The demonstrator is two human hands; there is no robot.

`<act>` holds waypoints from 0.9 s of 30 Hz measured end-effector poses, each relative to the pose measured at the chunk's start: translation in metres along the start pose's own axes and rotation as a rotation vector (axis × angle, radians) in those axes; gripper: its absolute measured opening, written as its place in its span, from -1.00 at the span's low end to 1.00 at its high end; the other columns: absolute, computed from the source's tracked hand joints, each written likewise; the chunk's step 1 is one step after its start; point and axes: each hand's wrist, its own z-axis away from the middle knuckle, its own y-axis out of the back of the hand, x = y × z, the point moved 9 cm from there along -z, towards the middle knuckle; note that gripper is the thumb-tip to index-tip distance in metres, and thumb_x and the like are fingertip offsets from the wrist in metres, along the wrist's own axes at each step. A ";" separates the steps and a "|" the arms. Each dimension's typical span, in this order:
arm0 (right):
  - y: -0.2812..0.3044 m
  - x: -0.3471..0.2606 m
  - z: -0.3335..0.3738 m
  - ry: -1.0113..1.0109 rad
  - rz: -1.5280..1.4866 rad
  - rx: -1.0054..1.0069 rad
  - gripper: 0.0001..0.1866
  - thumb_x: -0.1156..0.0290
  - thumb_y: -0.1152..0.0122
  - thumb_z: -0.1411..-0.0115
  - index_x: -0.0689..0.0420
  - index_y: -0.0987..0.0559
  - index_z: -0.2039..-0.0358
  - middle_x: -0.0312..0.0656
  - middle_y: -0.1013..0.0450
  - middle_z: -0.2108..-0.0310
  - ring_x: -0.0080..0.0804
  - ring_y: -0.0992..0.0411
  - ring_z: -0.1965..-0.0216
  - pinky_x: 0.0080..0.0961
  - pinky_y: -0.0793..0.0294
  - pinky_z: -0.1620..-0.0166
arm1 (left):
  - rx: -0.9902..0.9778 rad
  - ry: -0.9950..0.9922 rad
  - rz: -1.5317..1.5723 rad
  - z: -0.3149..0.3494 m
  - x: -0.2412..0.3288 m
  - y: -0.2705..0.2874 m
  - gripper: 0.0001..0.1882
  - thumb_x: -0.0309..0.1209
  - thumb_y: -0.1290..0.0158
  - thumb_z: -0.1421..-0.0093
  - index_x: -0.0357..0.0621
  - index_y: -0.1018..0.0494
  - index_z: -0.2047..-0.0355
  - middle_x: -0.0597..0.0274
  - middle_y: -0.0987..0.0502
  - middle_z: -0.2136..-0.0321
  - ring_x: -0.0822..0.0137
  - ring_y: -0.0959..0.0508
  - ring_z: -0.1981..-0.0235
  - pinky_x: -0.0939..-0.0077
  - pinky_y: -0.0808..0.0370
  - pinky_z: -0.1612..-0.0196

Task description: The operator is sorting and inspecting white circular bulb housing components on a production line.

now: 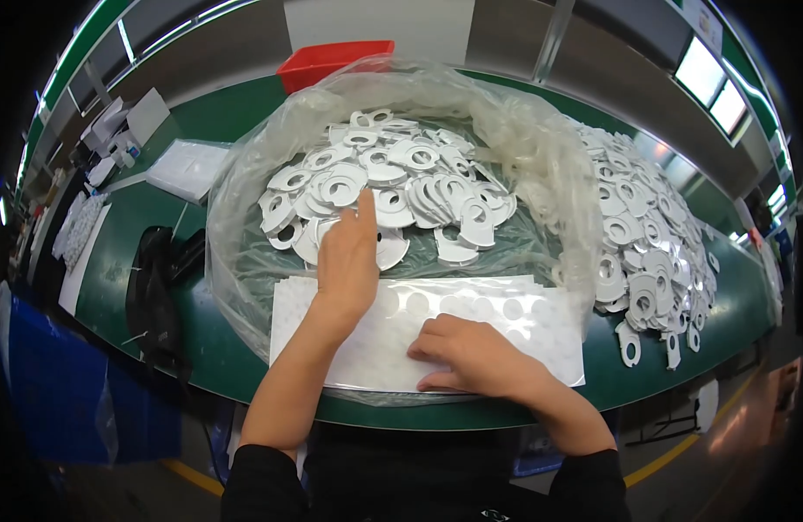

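Note:
My left hand [349, 261] reaches over the near edge of a pile of white plastic ring-shaped parts [410, 157]. Its index finger is stretched out against the parts, and no part is lifted in it. In front of the pile lies a stack of white, glossy sheets [393, 365] with rows of round shapes. My right hand [471, 355] rests low over these sheets, thumb and fingers bent and apart, with nothing visible between them. The pile sits inside an opened clear plastic bag [541, 174] whose sides are rolled outward.
Another large heap of similar white parts [649, 235] lies to the right on the green table [680, 383]. A red bin [332, 63] stands behind the bag. At the left are a black object [153, 296], a wrapped white packet [188, 167] and a blue box [62, 383].

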 end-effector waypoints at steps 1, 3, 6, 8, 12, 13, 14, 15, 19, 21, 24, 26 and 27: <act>-0.003 -0.001 -0.002 -0.017 -0.024 -0.030 -0.66 0.33 -0.32 0.07 0.15 -0.47 0.29 -0.20 -0.37 0.27 -0.19 -0.35 0.15 -0.29 -0.44 0.20 | 0.003 0.003 -0.003 -0.001 -0.001 -0.002 -0.50 -0.65 -0.10 0.10 -0.31 -0.31 0.07 -0.13 -0.41 0.34 -0.04 -0.44 0.33 0.20 -0.40 0.25; -0.006 -0.003 -0.002 -0.036 -0.010 -0.050 -0.66 0.34 -0.31 0.06 0.12 -0.47 0.26 -0.18 -0.37 0.28 -0.17 -0.35 0.16 -0.30 -0.43 0.19 | 0.196 -0.230 0.277 0.000 0.022 0.012 -0.50 -0.69 -0.05 0.12 -0.33 -0.34 0.07 -0.07 -0.43 0.45 0.01 -0.47 0.39 0.22 -0.39 0.28; -0.008 0.000 0.000 -0.068 0.006 -0.077 -0.64 0.36 -0.30 0.06 0.10 -0.44 0.22 -0.16 -0.36 0.26 -0.14 -0.35 0.15 -0.29 -0.41 0.18 | -0.246 -0.034 0.704 0.002 0.036 -0.021 -0.71 -0.54 -0.10 -0.05 -0.34 -0.45 0.18 0.15 -0.52 0.35 0.36 -0.48 0.34 0.58 -0.38 0.23; -0.008 -0.005 -0.001 -0.044 0.013 -0.097 -0.63 0.39 -0.30 0.07 0.10 -0.43 0.21 -0.15 -0.35 0.25 -0.12 -0.35 0.15 -0.28 -0.41 0.17 | -0.390 0.149 1.250 0.015 0.043 -0.049 -0.77 -0.44 -0.06 -0.16 -0.29 -0.47 0.20 0.34 -0.51 0.34 0.54 -0.42 0.33 0.66 -0.35 0.24; -0.008 -0.004 0.004 -0.047 -0.022 -0.103 -0.65 0.45 -0.32 0.11 0.12 -0.42 0.29 -0.15 -0.32 0.23 -0.13 -0.32 0.12 -0.29 -0.39 0.15 | -0.718 0.576 1.922 0.050 0.076 -0.088 -0.65 -0.35 0.11 -0.29 -0.14 -0.21 -0.07 0.12 -0.46 0.12 0.31 -0.52 0.16 0.42 -0.52 0.16; -0.007 -0.004 0.005 -0.015 -0.021 -0.081 -0.69 0.46 -0.32 0.11 0.12 -0.44 0.32 -0.15 -0.33 0.22 -0.13 -0.32 0.12 -0.29 -0.38 0.14 | -0.809 0.649 1.892 0.057 0.080 -0.095 -0.65 -0.34 0.19 -0.33 -0.05 -0.13 -0.10 0.01 -0.42 0.06 0.16 -0.52 0.10 0.27 -0.57 0.18; -0.005 -0.006 0.006 0.000 -0.055 -0.068 -0.77 0.47 -0.30 0.09 0.14 -0.47 0.38 -0.16 -0.34 0.24 -0.16 -0.32 0.12 -0.31 -0.36 0.13 | -0.831 0.641 1.909 0.057 0.082 -0.094 -0.63 -0.32 0.20 -0.33 -0.01 -0.10 -0.12 0.02 -0.42 0.07 0.17 -0.52 0.11 0.27 -0.58 0.21; -0.005 -0.007 0.006 0.019 -0.053 -0.077 -0.77 0.47 -0.30 0.09 0.14 -0.47 0.38 -0.16 -0.34 0.24 -0.16 -0.32 0.12 -0.31 -0.36 0.13 | -0.853 0.632 1.925 0.058 0.083 -0.092 -0.62 -0.31 0.22 -0.34 0.02 -0.06 -0.14 0.02 -0.43 0.07 0.17 -0.52 0.12 0.27 -0.59 0.24; 0.000 -0.014 0.006 0.048 -0.027 -0.075 -0.82 0.45 -0.29 0.06 0.14 -0.50 0.42 -0.15 -0.35 0.32 -0.18 -0.35 0.19 -0.34 -0.37 0.18 | -0.834 0.632 1.897 0.054 0.082 -0.094 -0.59 -0.30 0.22 -0.34 0.09 -0.02 -0.17 0.05 -0.45 0.11 0.20 -0.54 0.16 0.40 -0.59 0.29; 0.003 -0.019 0.006 0.044 0.002 -0.088 -0.83 0.42 -0.30 0.05 0.13 -0.51 0.43 -0.15 -0.36 0.34 -0.17 -0.37 0.21 -0.37 -0.38 0.18 | -0.809 0.600 1.835 0.053 0.081 -0.095 -0.60 -0.19 0.32 -0.37 0.06 -0.04 -0.17 0.06 -0.47 0.14 0.23 -0.54 0.18 0.49 -0.54 0.37; 0.007 -0.023 0.005 0.021 0.036 -0.082 -0.85 0.43 -0.28 0.03 0.14 -0.50 0.44 -0.16 -0.36 0.38 -0.18 -0.38 0.27 -0.35 -0.39 0.21 | -0.831 0.611 1.949 0.054 0.080 -0.100 -0.53 -0.04 0.46 -0.37 -0.01 -0.11 -0.14 0.06 -0.48 0.15 0.25 -0.54 0.21 0.52 -0.48 0.40; 0.011 -0.026 0.004 0.036 0.100 -0.057 -0.87 0.47 -0.27 0.03 0.15 -0.48 0.46 -0.16 -0.36 0.39 -0.16 -0.37 0.30 -0.35 -0.38 0.24 | -0.840 0.630 1.965 0.056 0.077 -0.101 -0.40 0.07 0.57 -0.34 -0.07 -0.19 -0.10 0.06 -0.48 0.15 0.25 -0.54 0.21 0.50 -0.45 0.38; 0.014 -0.026 0.005 0.040 0.098 -0.058 -0.87 0.47 -0.27 0.03 0.15 -0.48 0.46 -0.16 -0.36 0.39 -0.16 -0.37 0.30 -0.35 -0.38 0.24 | -0.836 0.632 1.963 0.057 0.076 -0.102 -0.40 0.07 0.57 -0.34 -0.07 -0.19 -0.10 0.06 -0.48 0.15 0.25 -0.54 0.21 0.50 -0.45 0.38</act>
